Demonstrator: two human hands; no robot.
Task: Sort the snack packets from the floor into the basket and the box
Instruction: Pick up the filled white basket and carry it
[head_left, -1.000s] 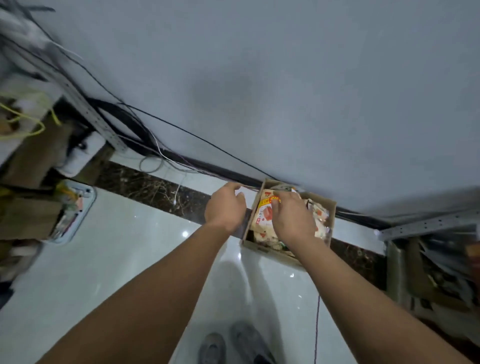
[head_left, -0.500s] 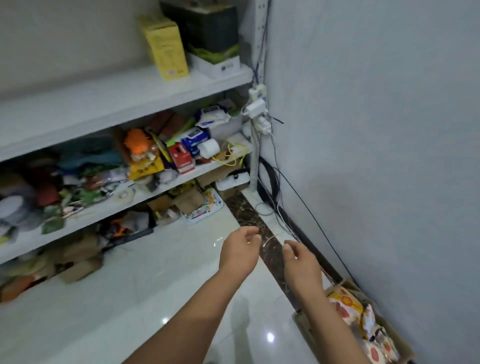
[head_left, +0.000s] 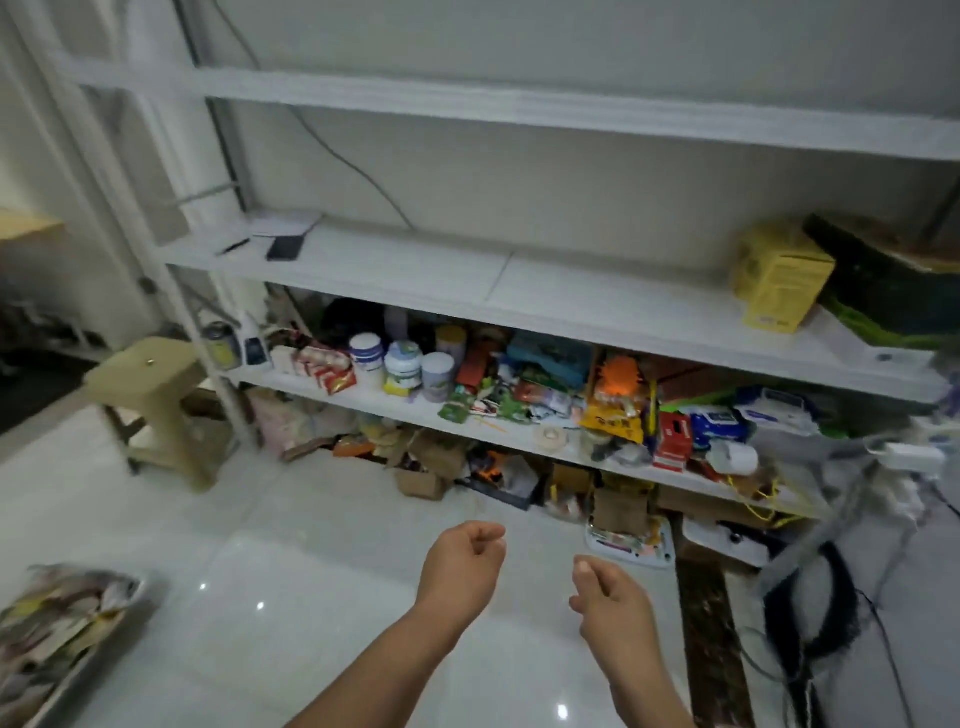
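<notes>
My left hand (head_left: 462, 566) and my right hand (head_left: 613, 603) hang side by side above the glossy white floor, fingers loosely curled, holding nothing. At the lower left edge a grey basket (head_left: 98, 654) shows in part, blurred, with several snack packets (head_left: 52, 623) piled in it. It lies well to the left of both hands. The cardboard box is out of view, and I see no loose packets on the floor near my hands.
A white shelf unit (head_left: 467, 280) crowded with jars, cartons and packets fills the view ahead. Cardboard boxes (head_left: 426, 467) sit under its lowest shelf. A beige stool (head_left: 150, 395) stands at the left, and black cables (head_left: 810, 608) coil on the floor at the right.
The view has swung left from the snack box by the wall to the shelves. Both hands have come away from the box with nothing in them, and the basket has entered at lower left.
</notes>
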